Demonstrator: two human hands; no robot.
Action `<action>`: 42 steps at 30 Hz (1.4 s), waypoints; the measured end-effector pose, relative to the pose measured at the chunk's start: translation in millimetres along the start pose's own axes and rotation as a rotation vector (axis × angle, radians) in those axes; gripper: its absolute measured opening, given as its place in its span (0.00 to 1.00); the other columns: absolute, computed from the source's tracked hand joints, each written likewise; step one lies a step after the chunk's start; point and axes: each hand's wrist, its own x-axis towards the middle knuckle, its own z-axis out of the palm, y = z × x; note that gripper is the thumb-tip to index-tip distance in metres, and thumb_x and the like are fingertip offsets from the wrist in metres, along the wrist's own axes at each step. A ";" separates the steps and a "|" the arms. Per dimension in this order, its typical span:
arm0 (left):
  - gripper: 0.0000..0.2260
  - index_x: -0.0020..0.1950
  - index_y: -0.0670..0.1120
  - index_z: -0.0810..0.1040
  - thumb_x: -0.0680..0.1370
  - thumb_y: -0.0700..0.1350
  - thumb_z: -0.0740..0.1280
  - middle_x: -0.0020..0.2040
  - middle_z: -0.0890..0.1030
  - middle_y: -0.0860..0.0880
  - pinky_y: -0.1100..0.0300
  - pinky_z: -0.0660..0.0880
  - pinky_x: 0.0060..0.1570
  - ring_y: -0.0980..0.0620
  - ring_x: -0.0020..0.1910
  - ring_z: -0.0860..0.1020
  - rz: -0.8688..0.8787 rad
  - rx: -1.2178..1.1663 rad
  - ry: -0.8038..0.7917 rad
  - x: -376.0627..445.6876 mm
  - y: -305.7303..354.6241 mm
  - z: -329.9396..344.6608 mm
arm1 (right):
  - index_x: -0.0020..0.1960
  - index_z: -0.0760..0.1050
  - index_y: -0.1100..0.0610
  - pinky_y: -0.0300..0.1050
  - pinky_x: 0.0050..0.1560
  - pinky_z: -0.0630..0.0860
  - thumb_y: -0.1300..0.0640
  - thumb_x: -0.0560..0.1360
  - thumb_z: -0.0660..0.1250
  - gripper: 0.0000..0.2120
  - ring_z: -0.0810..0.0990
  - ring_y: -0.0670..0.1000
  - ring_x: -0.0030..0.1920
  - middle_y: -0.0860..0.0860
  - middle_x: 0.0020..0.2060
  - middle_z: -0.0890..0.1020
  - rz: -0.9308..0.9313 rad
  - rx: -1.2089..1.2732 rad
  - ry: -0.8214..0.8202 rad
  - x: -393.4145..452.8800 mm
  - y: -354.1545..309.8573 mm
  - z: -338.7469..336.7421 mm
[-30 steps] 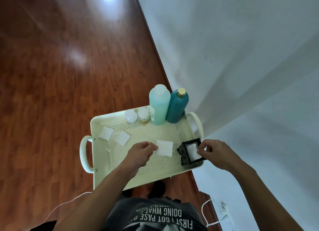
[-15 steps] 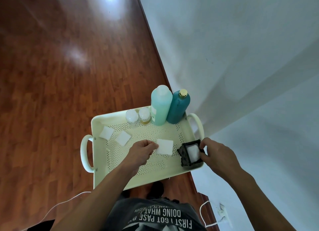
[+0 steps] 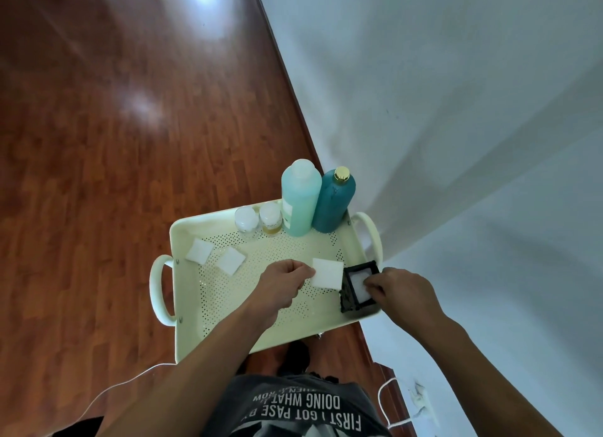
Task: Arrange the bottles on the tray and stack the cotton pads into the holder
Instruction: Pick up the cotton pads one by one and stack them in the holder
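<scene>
A cream perforated tray with two handles holds everything. At its far edge stand a light green bottle, a dark teal bottle with a gold cap, and two small white-capped jars. My left hand pinches a white cotton pad by its corner above the tray's middle. A black square holder sits at the tray's right corner with a white pad inside. My right hand grips the holder's right rim, fingertips over the opening. Two more pads lie at the tray's left.
The tray is over a red-brown wooden floor. A white wall runs along the right, close to the tray's right handle. A white cable and plug lie by the wall near my body.
My left hand has carried the pad to the right, close to the holder. My right hand has slid in over the holder's right rim.
</scene>
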 end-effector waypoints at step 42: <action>0.03 0.42 0.52 0.88 0.75 0.47 0.75 0.27 0.81 0.52 0.70 0.70 0.30 0.61 0.24 0.75 0.030 0.112 -0.010 -17.7 -13.3 67.1 | 0.47 0.82 0.44 0.37 0.32 0.64 0.48 0.73 0.72 0.03 0.75 0.45 0.35 0.40 0.35 0.73 0.058 0.406 0.165 -16.2 -4.4 13.2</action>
